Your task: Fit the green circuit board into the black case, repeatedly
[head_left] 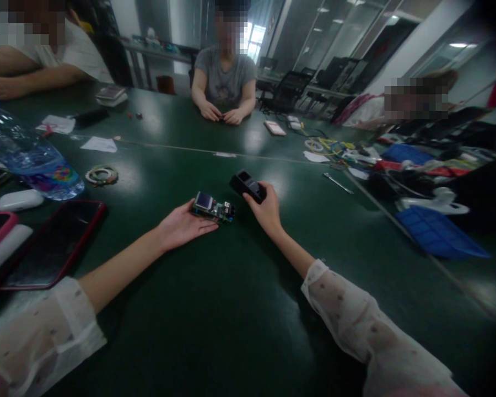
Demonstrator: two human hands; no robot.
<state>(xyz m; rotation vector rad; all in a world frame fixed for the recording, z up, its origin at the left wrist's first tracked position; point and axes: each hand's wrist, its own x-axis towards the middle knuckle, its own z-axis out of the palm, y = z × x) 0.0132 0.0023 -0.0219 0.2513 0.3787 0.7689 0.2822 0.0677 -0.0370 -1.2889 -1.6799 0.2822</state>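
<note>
A green circuit board with a small screen (213, 208) rests on the fingers of my left hand (181, 227), held palm up just over the table. The thumb lies at the board's left end. My right hand (267, 205) grips a black plastic casing (248, 185) between thumb and fingers, tilted, a little above and to the right of the board. Board and casing are apart. A window-like recess shows on the casing's face; its underside is hidden.
Left on the dark green table (215, 320) are a water bottle (37, 157), a red-edged phone (55, 245) and a cable coil (101, 175). At right lie a wrench-like tool (338, 183), a blue tray (438, 234) and tangled cables (330, 146). A person in grey (225, 82) sits opposite.
</note>
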